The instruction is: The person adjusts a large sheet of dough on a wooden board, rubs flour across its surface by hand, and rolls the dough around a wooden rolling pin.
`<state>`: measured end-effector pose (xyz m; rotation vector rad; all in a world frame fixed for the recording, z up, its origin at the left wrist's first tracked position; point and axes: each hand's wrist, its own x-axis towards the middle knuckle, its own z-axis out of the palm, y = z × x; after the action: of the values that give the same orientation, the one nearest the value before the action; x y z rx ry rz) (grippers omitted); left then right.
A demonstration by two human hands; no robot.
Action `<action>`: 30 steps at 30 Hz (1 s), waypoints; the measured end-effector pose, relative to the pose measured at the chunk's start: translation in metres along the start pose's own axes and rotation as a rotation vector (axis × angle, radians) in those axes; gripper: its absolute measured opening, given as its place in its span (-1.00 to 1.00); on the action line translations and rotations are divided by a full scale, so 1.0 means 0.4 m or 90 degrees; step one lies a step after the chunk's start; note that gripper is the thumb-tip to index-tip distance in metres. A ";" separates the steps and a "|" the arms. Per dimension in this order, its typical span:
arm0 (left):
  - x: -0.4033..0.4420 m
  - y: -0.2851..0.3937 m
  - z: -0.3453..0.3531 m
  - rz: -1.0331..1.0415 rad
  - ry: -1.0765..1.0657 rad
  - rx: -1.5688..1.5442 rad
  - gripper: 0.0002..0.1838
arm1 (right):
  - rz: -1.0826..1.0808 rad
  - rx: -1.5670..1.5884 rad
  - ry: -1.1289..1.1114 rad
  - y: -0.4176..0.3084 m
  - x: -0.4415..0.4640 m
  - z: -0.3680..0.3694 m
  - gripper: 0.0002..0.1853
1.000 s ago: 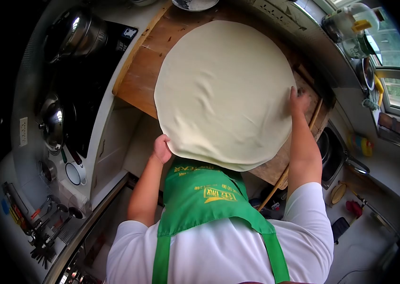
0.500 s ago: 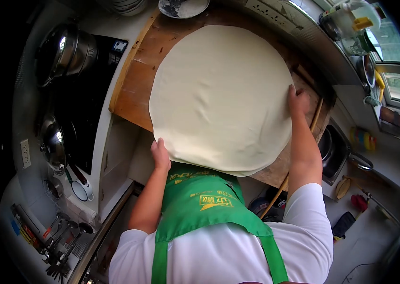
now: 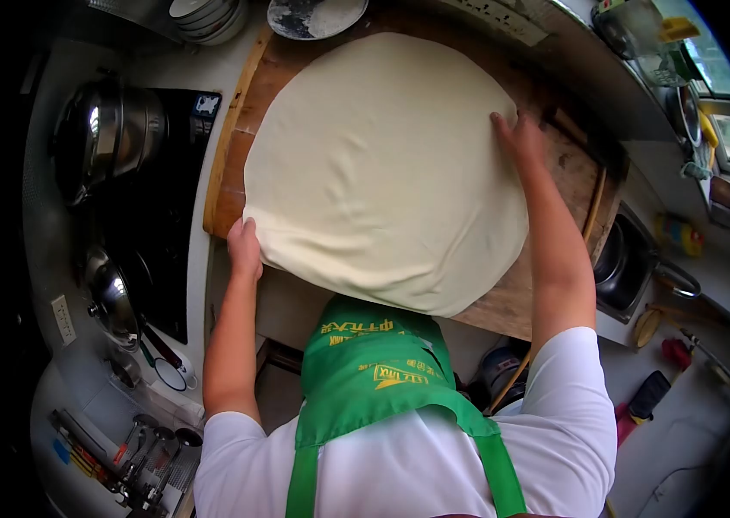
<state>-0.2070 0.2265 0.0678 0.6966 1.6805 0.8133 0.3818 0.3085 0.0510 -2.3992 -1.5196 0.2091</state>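
Observation:
A large, thin round sheet of dough (image 3: 382, 164) lies over a wooden board (image 3: 503, 312), its near edge hanging past the board's front. My left hand (image 3: 245, 249) pinches the sheet's lower left edge, thumb on top, and folds run out from that grip. At the upper right edge, my right hand (image 3: 522, 138) has its thumb on the dough; its other fingers are partly hidden at the rim. Small wrinkles mark the middle of the sheet.
A plate with white powder (image 3: 317, 17) stands at the board's far edge beside stacked bowls (image 3: 208, 19). Left is a black cooktop with a steel pot (image 3: 114, 129) and lidded pan (image 3: 113, 298). A sink (image 3: 624, 268) is at right. A thin wooden rod (image 3: 596, 203) lies along the board's right side.
The dough sheet has shifted left across the board. My left hand has moved left and up with its edge; my right hand has moved up and inward. The view has turned slightly.

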 end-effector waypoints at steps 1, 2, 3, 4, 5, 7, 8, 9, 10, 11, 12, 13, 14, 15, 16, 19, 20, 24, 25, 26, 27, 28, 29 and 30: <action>0.021 0.015 -0.009 -0.001 -0.002 0.005 -0.59 | 0.005 0.001 -0.002 0.012 -0.002 -0.009 -0.33; 0.043 0.029 -0.018 0.003 -0.012 0.045 -0.59 | 0.048 0.075 -0.048 0.031 -0.004 -0.030 -0.39; 0.068 0.048 -0.021 0.008 -0.024 0.085 -0.59 | 0.091 0.148 -0.091 0.038 -0.005 -0.053 -0.46; 0.089 0.072 -0.020 0.024 -0.052 0.094 -0.60 | 0.104 0.177 -0.068 0.079 -0.018 -0.039 -0.52; 0.121 0.095 -0.020 0.024 -0.057 0.097 -0.60 | 0.110 0.176 -0.065 0.122 -0.037 -0.030 -0.52; 0.191 0.149 -0.017 0.048 -0.116 0.198 -0.62 | 0.115 0.152 -0.051 0.182 -0.114 -0.047 -0.55; 0.226 0.183 -0.008 0.058 -0.134 0.245 -0.62 | 0.124 0.149 -0.047 0.207 -0.155 -0.054 -0.55; 0.257 0.224 0.011 0.068 -0.155 0.291 -0.62 | 0.163 0.200 -0.055 0.234 -0.201 -0.062 -0.55; 0.298 0.251 0.029 0.068 -0.190 0.284 -0.62 | 0.203 0.251 -0.061 0.253 -0.253 -0.071 -0.54; 0.338 0.277 0.056 0.096 -0.187 0.322 -0.61 | 0.215 0.246 -0.055 0.267 -0.309 -0.078 -0.54; 0.356 0.321 0.098 0.111 -0.199 0.360 -0.60 | 0.255 0.275 -0.028 0.274 -0.366 -0.086 -0.54; 0.374 0.355 0.144 0.126 -0.213 0.398 -0.59 | 0.297 0.302 -0.001 0.280 -0.428 -0.091 -0.52; 0.433 0.352 0.179 0.152 -0.236 0.408 -0.58 | 0.311 0.296 0.009 0.285 -0.493 -0.089 -0.52; 0.496 0.353 0.218 0.179 -0.258 0.417 -0.57 | 0.352 0.335 0.053 0.288 -0.556 -0.082 -0.52; 0.522 0.366 0.274 0.238 -0.241 0.457 -0.55 | 0.392 0.373 0.098 0.279 -0.611 -0.082 -0.51; 0.552 0.419 0.419 0.437 -0.178 0.582 -0.53 | 0.464 0.268 0.151 0.224 -0.757 -0.074 -0.51; 0.547 0.419 0.441 0.437 -0.187 0.584 -0.53 | 0.470 0.249 0.135 0.233 -0.788 -0.072 -0.49; 0.480 0.409 0.441 0.411 -0.099 0.576 -0.50 | 0.546 0.199 0.148 0.189 -0.720 -0.121 -0.45; 0.441 0.404 0.416 0.381 -0.076 0.580 -0.50 | 0.560 0.187 0.117 0.206 -0.682 -0.129 -0.41; 0.410 0.384 0.384 0.379 -0.054 0.590 -0.49 | 0.574 0.176 0.088 0.221 -0.641 -0.134 -0.37; 0.385 0.350 0.356 0.379 -0.033 0.598 -0.48 | 0.575 0.181 0.092 0.230 -0.595 -0.136 -0.37; 0.357 0.304 0.331 0.415 -0.011 0.614 -0.51 | 0.537 0.158 0.109 0.239 -0.553 -0.138 -0.36; 0.340 0.269 0.316 0.450 0.011 0.632 -0.53 | 0.500 0.135 0.125 0.247 -0.514 -0.137 -0.34; 0.336 0.257 0.314 0.454 0.013 0.635 -0.53 | 0.501 0.140 0.125 0.257 -0.470 -0.138 -0.34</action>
<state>-0.1124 0.4142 0.0521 2.0501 1.8214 0.3758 0.4040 0.0886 0.0642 -2.6039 -0.3867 0.2712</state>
